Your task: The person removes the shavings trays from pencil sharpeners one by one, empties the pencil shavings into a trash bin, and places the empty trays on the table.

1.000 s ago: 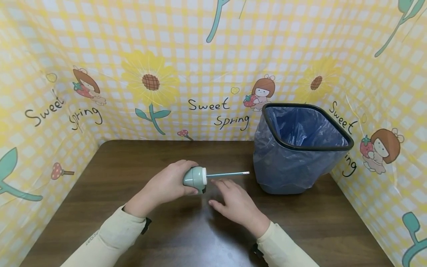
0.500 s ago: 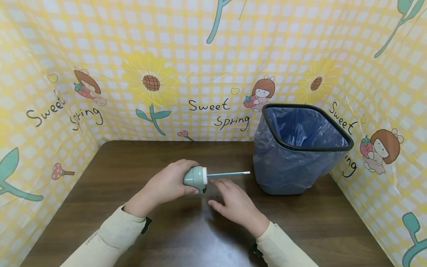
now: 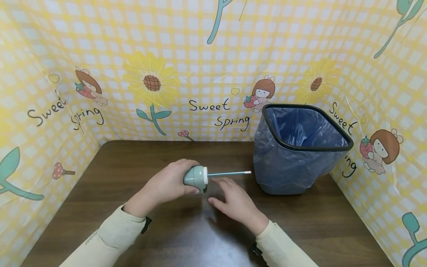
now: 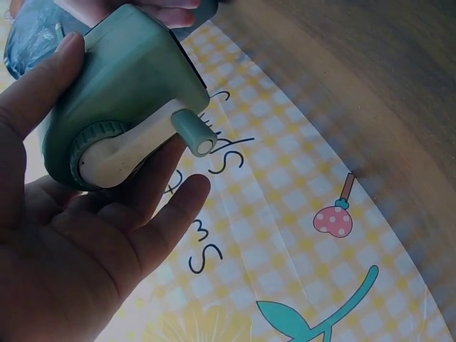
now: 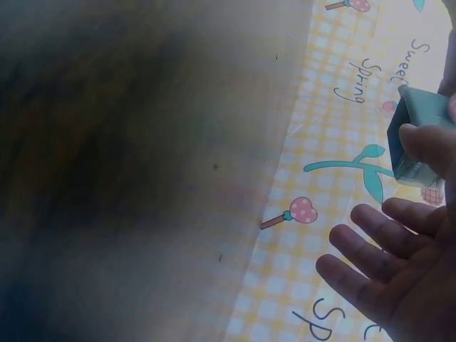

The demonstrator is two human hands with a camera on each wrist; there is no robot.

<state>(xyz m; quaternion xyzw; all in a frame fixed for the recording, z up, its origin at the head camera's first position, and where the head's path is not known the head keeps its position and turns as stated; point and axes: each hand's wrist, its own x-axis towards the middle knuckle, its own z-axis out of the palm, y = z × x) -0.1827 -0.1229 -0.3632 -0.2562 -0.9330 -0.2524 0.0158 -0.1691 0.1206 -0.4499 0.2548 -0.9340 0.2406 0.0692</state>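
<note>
My left hand [image 3: 163,185] grips a green crank pencil sharpener [image 3: 194,178] held above the table. A thin blue pencil [image 3: 230,173] sticks out of its white-rimmed end, pointing right. In the left wrist view, the white crank [image 4: 132,146] with its green knob lies along the side of the sharpener, and no hand turns it. My right hand [image 3: 238,204] hovers just below the pencil, fingers extended. Seen from the right wrist, its fingers [image 5: 367,253] are spread and hold nothing; part of the sharpener [image 5: 424,121] shows behind the thumb.
A bin with a black rim [image 3: 313,149] and bluish plastic liner [image 3: 283,167] stands at the back right, close to the pencil's eraser end. Yellow checked cloth [image 3: 207,74] encloses the brown wooden table [image 3: 110,178] at the back and both sides.
</note>
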